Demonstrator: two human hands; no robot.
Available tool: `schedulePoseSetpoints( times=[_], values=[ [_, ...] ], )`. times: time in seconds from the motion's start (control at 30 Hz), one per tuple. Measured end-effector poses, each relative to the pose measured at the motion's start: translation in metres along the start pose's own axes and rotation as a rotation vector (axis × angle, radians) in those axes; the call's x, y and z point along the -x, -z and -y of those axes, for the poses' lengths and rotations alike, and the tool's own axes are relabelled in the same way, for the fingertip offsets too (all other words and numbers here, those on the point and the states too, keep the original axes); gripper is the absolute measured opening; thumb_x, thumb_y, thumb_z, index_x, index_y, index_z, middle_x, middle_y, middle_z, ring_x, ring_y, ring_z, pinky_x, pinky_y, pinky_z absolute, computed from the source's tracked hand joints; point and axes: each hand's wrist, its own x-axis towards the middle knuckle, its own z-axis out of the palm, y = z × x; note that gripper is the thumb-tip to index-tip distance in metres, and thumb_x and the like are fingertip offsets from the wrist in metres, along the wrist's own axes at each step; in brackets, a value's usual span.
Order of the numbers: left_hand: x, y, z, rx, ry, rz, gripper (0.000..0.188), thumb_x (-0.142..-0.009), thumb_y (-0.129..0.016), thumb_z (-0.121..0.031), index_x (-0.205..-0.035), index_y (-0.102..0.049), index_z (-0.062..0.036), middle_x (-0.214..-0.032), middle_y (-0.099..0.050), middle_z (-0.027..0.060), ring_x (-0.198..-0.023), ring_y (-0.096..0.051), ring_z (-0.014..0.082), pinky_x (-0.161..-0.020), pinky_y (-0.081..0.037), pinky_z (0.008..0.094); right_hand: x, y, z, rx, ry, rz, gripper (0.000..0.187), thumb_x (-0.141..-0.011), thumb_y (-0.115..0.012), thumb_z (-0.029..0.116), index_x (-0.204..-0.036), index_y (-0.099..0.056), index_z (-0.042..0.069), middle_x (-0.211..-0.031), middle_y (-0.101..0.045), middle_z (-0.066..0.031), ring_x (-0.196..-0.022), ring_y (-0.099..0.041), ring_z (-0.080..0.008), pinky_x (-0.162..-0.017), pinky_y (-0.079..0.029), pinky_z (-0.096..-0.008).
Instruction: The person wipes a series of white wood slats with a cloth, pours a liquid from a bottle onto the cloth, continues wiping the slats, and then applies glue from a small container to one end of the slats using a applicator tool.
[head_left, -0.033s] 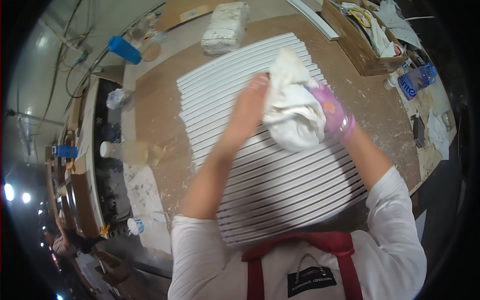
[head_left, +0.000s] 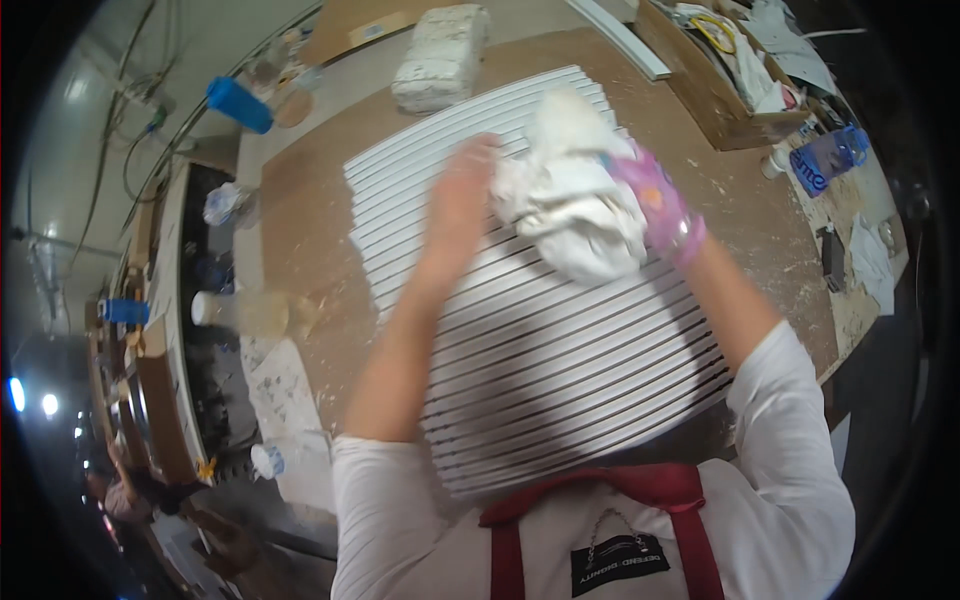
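Fingers of the left hand (head_left: 460, 205) are motion-blurred at the left side of the bunched white cloth (head_left: 585, 205); from here I can't tell whether they grip it. I see the cloth over white slats (head_left: 560, 345), between the bench's (head_left: 765, 220) left and right edges, held by the pink-gloved right hand (head_left: 655, 205). A blue-marked bottle (head_left: 825, 163) is near the right edge.

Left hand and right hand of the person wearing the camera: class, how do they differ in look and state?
The left hand is bare; the right hand wears a pink glove. The right hand holds the white cloth; the left hand is beside it, touching or not is unclear. Both extend from white sleeves.
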Motion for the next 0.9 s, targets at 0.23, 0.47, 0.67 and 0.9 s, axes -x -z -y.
schedulePoseSetpoints(
  times=[0.23,0.47,0.67,0.9],
  values=[
    [-0.033,0.083,0.166,-1.158,0.139,-0.117,0.050,-0.094,-0.048,-0.031,-0.140,-0.041,-0.0135,-0.144,-0.040,0.0116,-0.133,-0.036,0.0329,-0.104,-0.031,0.0552,-0.150,-0.066,-0.058,1.519,0.391,0.167,0.052,-0.082,-0.058,0.044,-0.124,-0.054,0.014,-0.131,-0.051,-0.0138,-0.123,-0.045,-0.0338,-0.104,-0.037,-0.0457],
    [-0.039,0.077,0.171,-1.162,0.301,-0.047,0.052,-0.097,-0.038,-0.044,-0.142,-0.039,-0.0180,-0.147,-0.038,0.0078,-0.135,-0.034,0.0306,-0.107,-0.027,0.0558,-0.138,0.025,-0.071,1.652,0.501,0.292,0.047,-0.085,-0.056,0.029,-0.131,-0.048,0.023,-0.134,-0.049,-0.0098,-0.126,-0.047,-0.0315,-0.099,-0.044,-0.0432],
    [-0.041,0.081,0.173,-1.142,0.333,-0.071,0.053,-0.097,-0.038,-0.047,-0.143,-0.039,-0.0202,-0.148,-0.036,0.0061,-0.137,-0.031,0.0292,-0.107,-0.025,0.0575,-0.101,0.154,-0.003,1.774,0.253,-0.171,0.041,-0.089,-0.050,0.021,-0.128,-0.053,0.011,-0.118,-0.059,-0.0169,-0.106,-0.059,-0.0313,-0.091,-0.049,-0.0402],
    [-0.042,0.083,0.183,-1.123,0.372,-0.030,0.057,-0.097,-0.033,-0.052,-0.145,-0.036,-0.0220,-0.152,-0.031,0.0044,-0.140,-0.025,0.0275,-0.108,-0.022,0.0581,0.002,0.103,-0.016,1.464,0.293,0.184,0.049,-0.083,-0.060,0.018,-0.131,-0.052,0.013,-0.115,-0.061,-0.0139,-0.098,-0.063,-0.0240,-0.081,-0.052,-0.0372]
  ],
)
